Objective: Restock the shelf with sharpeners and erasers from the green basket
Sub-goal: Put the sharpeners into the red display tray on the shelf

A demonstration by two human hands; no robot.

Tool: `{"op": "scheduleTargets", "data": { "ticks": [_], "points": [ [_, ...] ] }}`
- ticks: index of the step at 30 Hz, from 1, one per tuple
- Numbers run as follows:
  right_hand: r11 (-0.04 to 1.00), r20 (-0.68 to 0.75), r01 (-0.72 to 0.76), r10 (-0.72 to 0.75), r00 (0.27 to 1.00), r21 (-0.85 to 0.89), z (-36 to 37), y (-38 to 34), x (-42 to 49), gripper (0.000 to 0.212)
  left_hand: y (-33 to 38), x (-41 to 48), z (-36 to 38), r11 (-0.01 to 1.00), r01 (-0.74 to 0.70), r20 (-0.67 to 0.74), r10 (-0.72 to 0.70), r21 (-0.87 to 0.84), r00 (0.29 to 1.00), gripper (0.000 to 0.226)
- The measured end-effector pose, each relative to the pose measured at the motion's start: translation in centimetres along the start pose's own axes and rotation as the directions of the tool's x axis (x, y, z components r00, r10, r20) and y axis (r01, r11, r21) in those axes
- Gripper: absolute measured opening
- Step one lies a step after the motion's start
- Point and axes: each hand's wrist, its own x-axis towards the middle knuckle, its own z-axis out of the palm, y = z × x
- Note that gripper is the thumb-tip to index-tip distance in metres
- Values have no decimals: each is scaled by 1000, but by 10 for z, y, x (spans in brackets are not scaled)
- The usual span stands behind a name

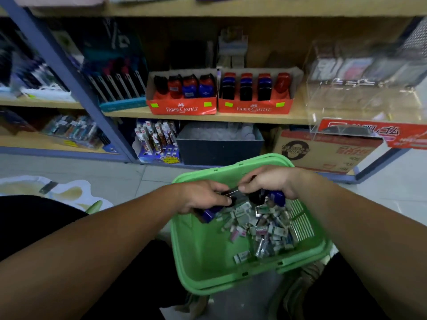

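1. Two hands are down inside the green slotted plastic basket (196,250), which sits low in front of the person, below the pale wooden shelf board (298,116).
2. The left hand (203,197) is curled around a blue plastic sharpener (211,213) whose end pokes out at the lower left. Its fingertips also meet a dark item between the hands, too blurred to identify.
3. Above it on the shelf, the left red cardboard display carton (182,109) holds a single row of four red and blue sharpeners. Judgement: this is the nearest slot for the left hand's piece.
4. The right red cardboard display carton (254,108) holds three stacked columns, and a lone red piece makes the fourth. Judgement: that fourth column has room.
5. The heap of small white-sleeved erasers (261,229) lies loose in the right half of the basket, untouched.
6. The right hand (270,181) grips a second blue sharpener (276,197), with its thumb and forefinger pinching toward the centre.
7. Procedure note:
   - Free the shared dark item first, so that each hand carries a secure load.
   - Lift straight up clear of the basket rim.
   - Seat the sharpeners upright, label forward, matching the existing rows.
   - Avoid knocking neighbours over, as they stand close together.
   - Leave the erasers for a separate pass.
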Motion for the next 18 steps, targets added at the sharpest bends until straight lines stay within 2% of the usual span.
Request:
{"op": "scheduleTargets", "data": {
  "ticks": [2, 4, 7, 11, 14, 16, 18],
  "points": [
    [997, -30, 61, -62, 998, -46, -4, -20, -14, 20, 18, -14, -13, 998, -49, -48, 47, -40, 998, 31],
    [987, -111, 128, -138, 984, -97, -10, -42, -25, 13, 39, -29, -26, 993, -110, -84, 106, -46, 991, 20],
    [982, -167, 174, -185, 968, -78, -24, -77, -40, 11, 70, -54, -54, 983, -160, -137, 147, -91, 980, 17],
    [973, -243, 223, -203, 949, 55, -45, -115, -55, 15, 98, -77, -93, 950, -158, -160, 117, -271, 980, 29],
    [957, -247, 233, -188, 951, 170, -52, -132, -51, 23, 110, -81, -119, 939, -173, -184, 122, -297, 975, 36],
    [943, -218, 219, -166, 962, 249, -54, -141, -42, 26, 115, -81, -133, 937, -172, -193, 116, -303, 974, 34],
    [914, -206, 206, -139, 969, 351, -54, -148, -27, 26, 117, -73, -144, 931, -165, -224, 93, -327, 970, 22]
  ]
}}
